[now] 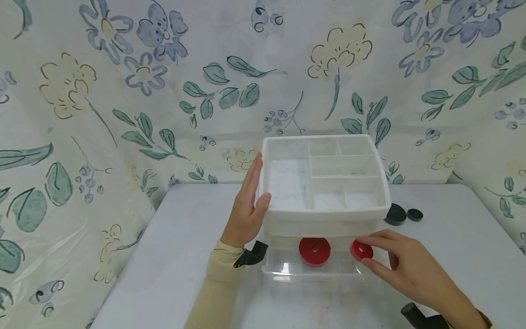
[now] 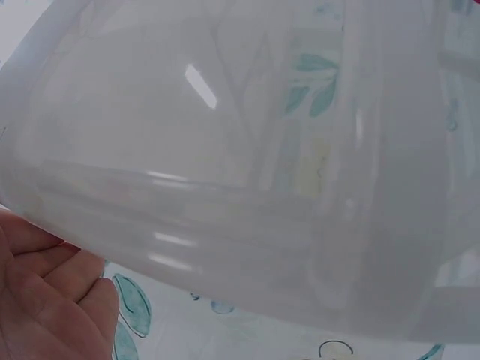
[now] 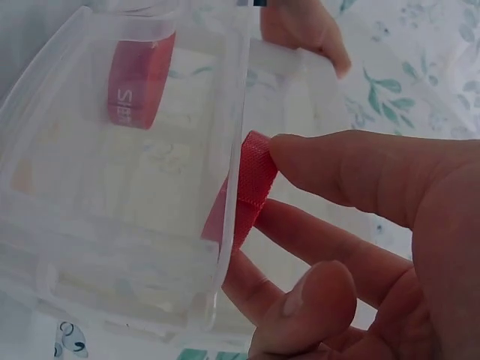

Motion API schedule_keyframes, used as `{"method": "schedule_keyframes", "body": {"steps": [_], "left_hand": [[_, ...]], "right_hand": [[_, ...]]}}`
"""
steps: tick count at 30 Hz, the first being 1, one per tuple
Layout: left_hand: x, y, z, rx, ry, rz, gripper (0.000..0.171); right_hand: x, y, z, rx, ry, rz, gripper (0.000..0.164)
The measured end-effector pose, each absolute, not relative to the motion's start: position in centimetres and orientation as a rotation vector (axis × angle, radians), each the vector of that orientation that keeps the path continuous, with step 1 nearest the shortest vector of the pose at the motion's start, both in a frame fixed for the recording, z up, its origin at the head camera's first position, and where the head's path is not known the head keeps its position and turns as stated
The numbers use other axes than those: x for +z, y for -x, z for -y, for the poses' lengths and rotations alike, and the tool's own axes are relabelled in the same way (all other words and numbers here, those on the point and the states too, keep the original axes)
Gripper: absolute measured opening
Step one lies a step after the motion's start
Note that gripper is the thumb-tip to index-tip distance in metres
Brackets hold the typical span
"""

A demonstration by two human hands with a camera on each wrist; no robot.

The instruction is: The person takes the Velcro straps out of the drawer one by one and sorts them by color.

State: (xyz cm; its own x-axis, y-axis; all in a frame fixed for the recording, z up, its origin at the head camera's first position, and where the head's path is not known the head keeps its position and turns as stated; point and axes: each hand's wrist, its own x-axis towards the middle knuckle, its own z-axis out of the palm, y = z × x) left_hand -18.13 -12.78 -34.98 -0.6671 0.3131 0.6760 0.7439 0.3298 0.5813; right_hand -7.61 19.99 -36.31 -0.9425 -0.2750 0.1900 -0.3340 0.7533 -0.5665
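Note:
A white organizer box (image 1: pixel 287 221) with a divided top tray stands on the table, its clear front drawer (image 1: pixel 283 267) pulled out. My left hand (image 1: pixel 245 210) lies along the box's left side, fingers straight and thumb at the front corner. Inside the drawer is a larger red roll (image 1: pixel 314 251), with pale lettering on its side in the right wrist view. With thumb and fingers my right hand (image 1: pixel 404 260) pinches a small red ribbon roll (image 3: pixel 255 176) at the drawer's right end. Its woven band shows partly through the drawer's clear wall.
Two round black pieces, a larger one (image 1: pixel 395 214) and a smaller one (image 1: pixel 415 214), lie on the white table (image 1: pixel 197 237) right of the box. Flower-printed sheeting (image 1: pixel 164 105) hangs behind and at both sides. The tray compartments (image 1: pixel 287 183) hold nothing visible.

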Motion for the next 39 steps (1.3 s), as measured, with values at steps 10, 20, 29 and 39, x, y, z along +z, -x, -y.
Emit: {"method": "schedule_keyframes", "body": {"steps": [10,20,29,39], "left_hand": [[-35.0,18.1,12.8,-1.306,0.932,2.152,0.069],[-35.1,18.0,12.8,-1.31,0.935,2.144,0.07],[-34.9,18.1,12.7,-1.315,0.937,2.144,0.069],[-35.0,18.2,12.7,-1.311,0.938,2.134,0.069]], "right_hand": [[-36.4,7.3,-20.8,0.908,-0.442,2.808,0.039],[-36.2,7.4,-22.1,0.836,-0.388,2.78,0.043],[-36.0,7.8,-23.0,0.75,-0.335,2.754,0.041],[-36.4,8.6,-23.8,0.656,-0.292,2.735,0.039]]}}
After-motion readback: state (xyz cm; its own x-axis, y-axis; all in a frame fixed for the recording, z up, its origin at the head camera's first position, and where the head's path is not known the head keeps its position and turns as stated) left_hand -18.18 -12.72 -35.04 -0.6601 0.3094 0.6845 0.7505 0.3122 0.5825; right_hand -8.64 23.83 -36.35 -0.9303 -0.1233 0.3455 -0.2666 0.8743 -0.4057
